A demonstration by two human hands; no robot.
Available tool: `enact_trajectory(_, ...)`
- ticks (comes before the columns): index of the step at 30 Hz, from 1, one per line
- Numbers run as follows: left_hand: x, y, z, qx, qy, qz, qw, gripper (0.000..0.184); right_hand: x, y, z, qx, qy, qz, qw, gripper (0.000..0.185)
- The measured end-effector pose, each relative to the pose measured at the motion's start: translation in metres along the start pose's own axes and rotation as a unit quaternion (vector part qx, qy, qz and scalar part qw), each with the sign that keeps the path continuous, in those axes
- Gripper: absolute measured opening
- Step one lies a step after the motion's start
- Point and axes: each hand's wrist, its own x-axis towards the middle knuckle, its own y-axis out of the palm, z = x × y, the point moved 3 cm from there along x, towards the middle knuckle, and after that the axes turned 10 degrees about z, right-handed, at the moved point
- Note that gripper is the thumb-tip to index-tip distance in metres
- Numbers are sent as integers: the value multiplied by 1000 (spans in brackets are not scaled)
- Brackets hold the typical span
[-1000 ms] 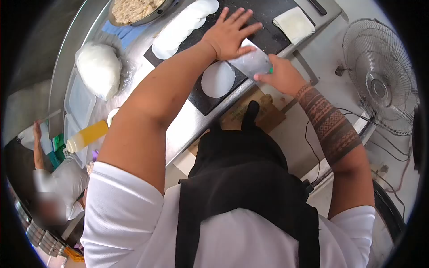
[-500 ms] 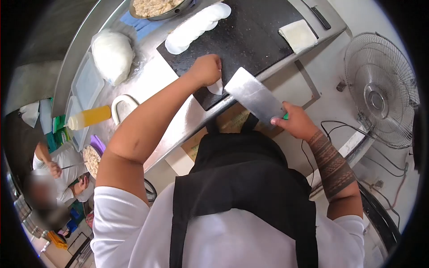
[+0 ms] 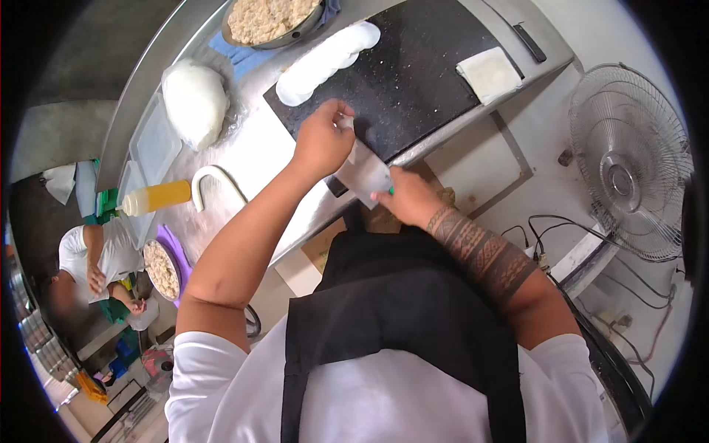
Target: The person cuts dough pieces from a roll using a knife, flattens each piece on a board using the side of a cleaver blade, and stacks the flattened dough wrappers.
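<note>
My right hand (image 3: 415, 196) is closed round the green handle of a cleaver (image 3: 367, 176), whose broad blade reaches left over the near edge of a black board (image 3: 413, 81). Beside the blade, my left hand (image 3: 325, 139) pinches a thin white dough wrapper (image 3: 347, 122); only a bit of it shows by the fingertips. A row of overlapping round white dough wrappers (image 3: 325, 63) lies at the board's far left. On its right end rests a folded white cloth (image 3: 490, 75).
Left of the board are a bagged white dough lump (image 3: 195, 103), a yellow oil bottle (image 3: 156, 198), and clear plastic lids (image 3: 151, 140). A pan of minced filling (image 3: 272, 21) stands at the back. A fan (image 3: 624, 162) is at right; a co-worker (image 3: 100, 255) is at left.
My right hand has brought the cleaver left, its blade now close beside my left hand. The left hand has turned and shifted slightly. The co-worker's hands have moved.
</note>
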Motion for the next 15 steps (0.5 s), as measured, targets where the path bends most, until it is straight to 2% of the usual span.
enact_trajectory(2,8,-15,-25,27,106,-28,994,35,-13,-1,0,-11,10,13,1000,48)
enact_trajectory(5,40,-42,-81,58,164,-78,982,37,-29,-9,-15,4,17,7,1000,48)
enact_trajectory(7,81,-58,-99,-6,200,-95,975,38,-39,-15,-27,17,8,-17,1000,49)
enact_trajectory(8,108,-61,-101,-35,194,-110,974,38,-44,-19,-32,26,11,-22,999,49)
enact_trajectory(11,185,-55,-77,31,138,-142,980,40,-53,-24,-48,46,25,-34,998,50)
enact_trajectory(13,234,-35,-19,110,91,-129,981,43,-58,-24,-53,59,32,-38,997,50)
enact_trajectory(14,237,-31,0,163,65,-116,978,45,-60,-24,-53,66,33,-39,997,50)
enact_trajectory(15,232,-33,5,151,84,-146,974,45,-63,-25,-55,73,33,-39,996,50)
